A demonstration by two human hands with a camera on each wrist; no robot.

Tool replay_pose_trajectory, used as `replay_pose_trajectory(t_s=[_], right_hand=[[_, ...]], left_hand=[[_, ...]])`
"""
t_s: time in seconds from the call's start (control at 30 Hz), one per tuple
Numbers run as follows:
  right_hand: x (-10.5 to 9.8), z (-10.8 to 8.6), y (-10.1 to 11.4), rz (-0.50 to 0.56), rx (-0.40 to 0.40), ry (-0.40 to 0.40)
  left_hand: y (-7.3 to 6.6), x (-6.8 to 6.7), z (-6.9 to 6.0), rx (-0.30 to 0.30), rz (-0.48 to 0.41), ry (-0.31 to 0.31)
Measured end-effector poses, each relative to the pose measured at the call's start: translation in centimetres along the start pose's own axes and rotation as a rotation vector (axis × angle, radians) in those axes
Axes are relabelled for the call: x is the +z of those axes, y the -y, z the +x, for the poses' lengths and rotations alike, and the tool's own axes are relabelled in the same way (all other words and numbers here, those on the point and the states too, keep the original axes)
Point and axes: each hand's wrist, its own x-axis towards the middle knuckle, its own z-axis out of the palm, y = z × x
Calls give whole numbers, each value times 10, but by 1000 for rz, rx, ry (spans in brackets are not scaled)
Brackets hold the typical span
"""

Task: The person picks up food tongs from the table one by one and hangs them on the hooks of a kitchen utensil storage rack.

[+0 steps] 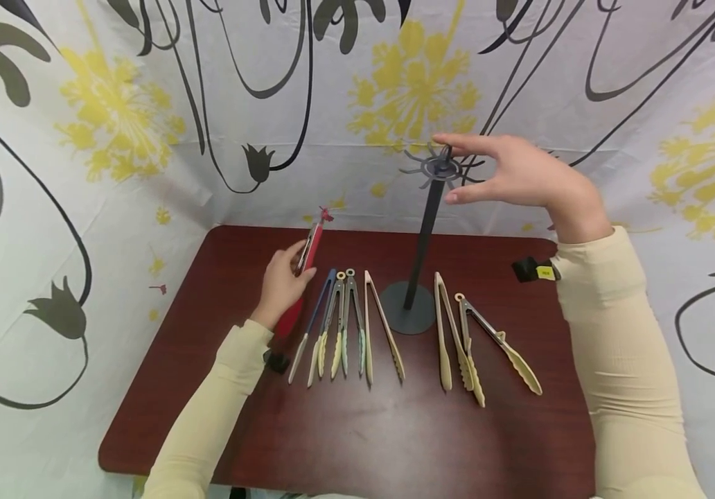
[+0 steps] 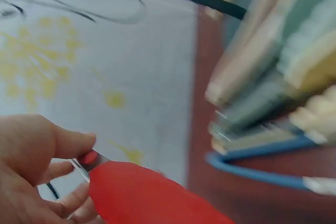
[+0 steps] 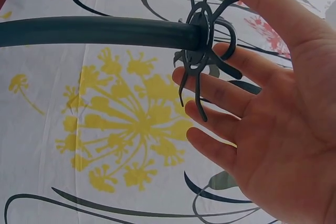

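Note:
My left hand (image 1: pixel 279 284) grips a pair of red tongs (image 1: pixel 311 251) with metal parts, held tilted above the table's left side. In the left wrist view, the broad red end of the tongs fills the bottom. My right hand (image 1: pixel 519 170) is up at the hook ring (image 1: pixel 441 168) of a dark grey utensil stand (image 1: pixel 425 242). Its thumb and fingers are spread on either side of the hooks, without closing round them. In the right wrist view, fingers (image 3: pixel 220 93) reach behind the hooks; whether they touch cannot be told.
Left of the stand's round base (image 1: pixel 421 320) lie several tongs, including blue-handled tongs (image 1: pixel 316 312) and beige tongs (image 1: pixel 368 333). Right of it lie more beige tongs (image 1: pixel 443 339) and metal tongs (image 1: pixel 485 324) with yellow ends. A patterned cloth (image 1: pixel 332 104) hangs behind the dark red table (image 1: pixel 357 443).

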Motion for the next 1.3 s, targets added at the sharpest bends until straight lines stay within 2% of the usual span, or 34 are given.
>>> replay_pose_trajectory(t_s=[0.1, 0.23, 0.37, 0.5, 0.67, 0.93, 1.3], right_hand=[[1, 0, -1, -15, -2, -17], [2, 0, 0, -32, 9, -35], [4, -1, 2, -56, 18, -58], [5, 0, 2, -82, 15, -84], [7, 1, 3, -90, 19, -96], [10, 0, 3, -101, 16, -117], [12, -1, 4, -126, 17, -134]], left_hand=[[-30, -6, 6, 105, -87, -63], [-70, -12, 7, 247, -230, -110], [-100, -12, 4, 342, -354, -103], [-118, -9, 2, 394, -398, -69], [-125, -3, 2, 413, -417, -38], [-121, 12, 3, 434, -423, -13], [-119, 26, 8, 374, -461, 38]])
